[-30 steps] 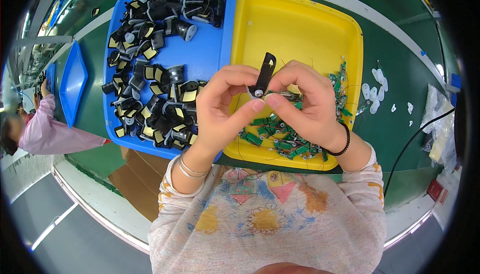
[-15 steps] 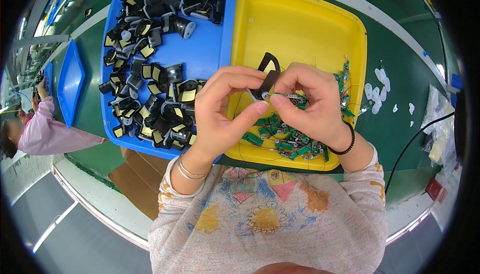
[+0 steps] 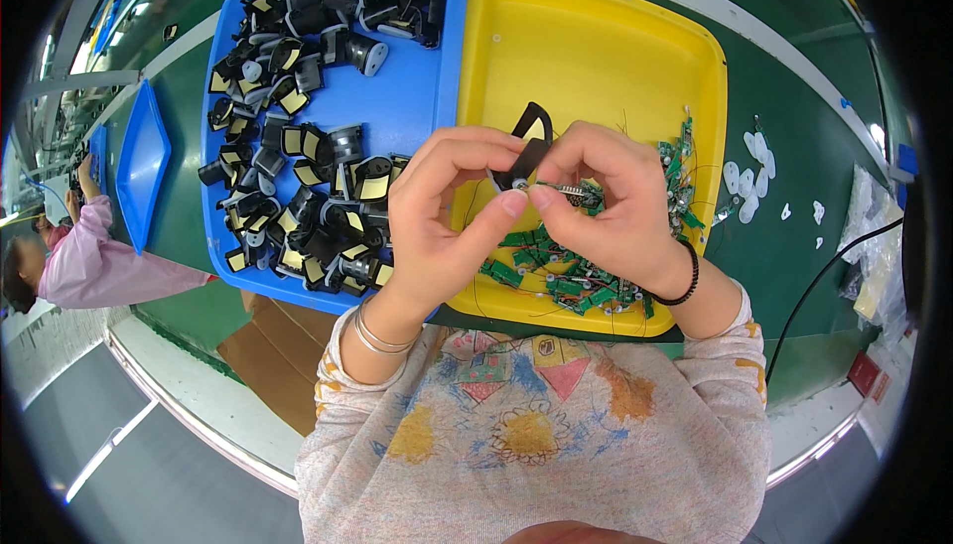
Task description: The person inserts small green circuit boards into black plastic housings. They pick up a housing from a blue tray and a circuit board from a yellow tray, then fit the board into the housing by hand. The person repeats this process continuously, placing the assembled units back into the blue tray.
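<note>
My left hand (image 3: 442,202) grips a black plastic housing (image 3: 531,155) with a pale yellow pad, fingers behind it and thumb at its lower end. Close beside it, my right hand (image 3: 611,197) pinches a small green circuit board (image 3: 573,190) between thumb and forefinger. The board's near end meets the housing's lower end by my left thumb tip; whether it sits inside cannot be made out. Both hands are over the yellow tray (image 3: 586,68), whose lower right part holds several green circuit boards (image 3: 596,291) with thin wires.
At left, a blue tray (image 3: 412,97) holds many black housings (image 3: 338,152). White oval pieces (image 3: 748,177) lie on the green table (image 3: 794,276) at right, near a black cable (image 3: 809,291) and clear plastic bags (image 3: 874,236). A person in pink (image 3: 109,261) sits far left.
The housing and both hands have shifted very slightly left, still held together. Little else differs.
</note>
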`<state>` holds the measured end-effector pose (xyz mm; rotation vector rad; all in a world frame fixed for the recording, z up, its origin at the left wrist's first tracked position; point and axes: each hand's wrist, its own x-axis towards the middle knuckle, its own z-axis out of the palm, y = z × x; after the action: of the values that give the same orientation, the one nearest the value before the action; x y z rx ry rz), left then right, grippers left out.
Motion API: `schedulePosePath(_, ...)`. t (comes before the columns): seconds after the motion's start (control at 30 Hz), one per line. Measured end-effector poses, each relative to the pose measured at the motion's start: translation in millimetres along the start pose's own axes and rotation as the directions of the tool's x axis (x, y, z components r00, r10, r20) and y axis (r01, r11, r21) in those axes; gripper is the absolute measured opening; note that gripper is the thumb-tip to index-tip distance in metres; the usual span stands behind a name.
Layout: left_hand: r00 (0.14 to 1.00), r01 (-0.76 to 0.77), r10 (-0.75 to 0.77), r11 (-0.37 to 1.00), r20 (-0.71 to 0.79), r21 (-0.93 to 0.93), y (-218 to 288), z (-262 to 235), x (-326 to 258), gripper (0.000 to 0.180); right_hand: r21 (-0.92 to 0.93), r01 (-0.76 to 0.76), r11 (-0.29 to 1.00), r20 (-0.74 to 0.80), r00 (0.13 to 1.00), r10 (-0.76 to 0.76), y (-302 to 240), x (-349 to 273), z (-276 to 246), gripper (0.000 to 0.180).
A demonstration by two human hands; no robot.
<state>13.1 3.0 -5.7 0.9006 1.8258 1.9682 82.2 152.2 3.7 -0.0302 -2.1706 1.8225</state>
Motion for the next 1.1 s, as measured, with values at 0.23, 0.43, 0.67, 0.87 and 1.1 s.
schedulePosePath(0.23, 1.000, -0.006, 0.006, 0.998, -0.008, -0.060, -2, 3, -1, 0.021, 0.027, -0.028, 0.999, 0.007, 1.000, 0.028, 2, -3, 1, 0.009)
schedulePosePath(0.43, 0.998, -0.057, 0.057, 0.998, -0.013, -0.018, -4, 3, -1, 0.019, 0.288, -0.133, 0.948, 0.041, 0.991, 0.127, 7, -5, 6, 0.008)
schedulePosePath(0.67, 0.999, -0.043, 0.043, 0.998, -0.013, -0.055, -5, 3, -2, 0.018, 0.377, -0.274, 0.885, 0.124, 0.962, 0.245, 4, -6, 7, 0.012)
schedulePosePath(0.87, 0.997, 0.065, -0.069, 0.990, -0.026, -0.128, 1, 5, 3, 0.020, 0.296, -0.210, 0.932, 0.121, 0.976, 0.181, 6, -3, 3, 0.012)
schedulePosePath(1.1, 0.988, 0.154, -0.150, 0.978, 0.041, -0.143, -6, -7, 3, 0.024, -0.014, 0.005, 1.000, 0.185, 0.983, -0.002, 12, 4, -6, 0.009)
